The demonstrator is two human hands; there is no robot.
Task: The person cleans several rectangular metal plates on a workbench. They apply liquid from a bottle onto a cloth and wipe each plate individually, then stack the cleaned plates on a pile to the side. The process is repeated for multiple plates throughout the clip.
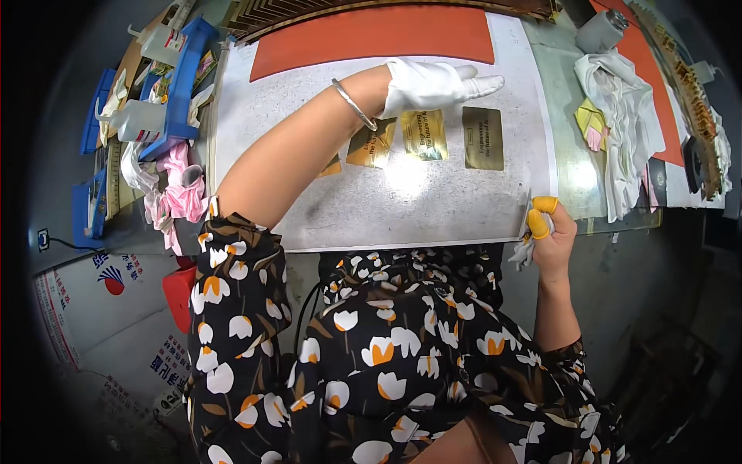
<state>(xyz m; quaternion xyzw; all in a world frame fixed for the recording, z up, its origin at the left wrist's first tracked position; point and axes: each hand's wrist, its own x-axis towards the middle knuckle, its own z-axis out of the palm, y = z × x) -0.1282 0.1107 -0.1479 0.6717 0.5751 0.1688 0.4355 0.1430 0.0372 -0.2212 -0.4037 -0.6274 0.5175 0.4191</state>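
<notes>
My left hand (pixel 437 83), in a white glove, stretches across the table with its fingers extended and nothing visible in them. Just below it, several gold-coloured metal plates lie in a row on the white sheet (pixel 355 213): a tilted plate (pixel 369 147), a shiny plate (pixel 424 135) and a darker plate (pixel 483 139). The end of another shows beside my forearm. At the table's front edge, my right hand (pixel 553 240) wears yellow finger cots on thumb and forefinger. Those fingers pinch a thin, pointed, blade-like tool (pixel 527 207); a crumpled greyish-white cloth (pixel 522 252) hangs below them.
An orange-red mat (pixel 379 42) lies at the back, before a brownish slatted rack (pixel 386 11). On the left are blue bins (pixel 185 85), a plastic bottle (pixel 139 121) and pink cloths (pixel 182 185). A white cloth (pixel 622 116) and grey bottle (pixel 603 31) sit right.
</notes>
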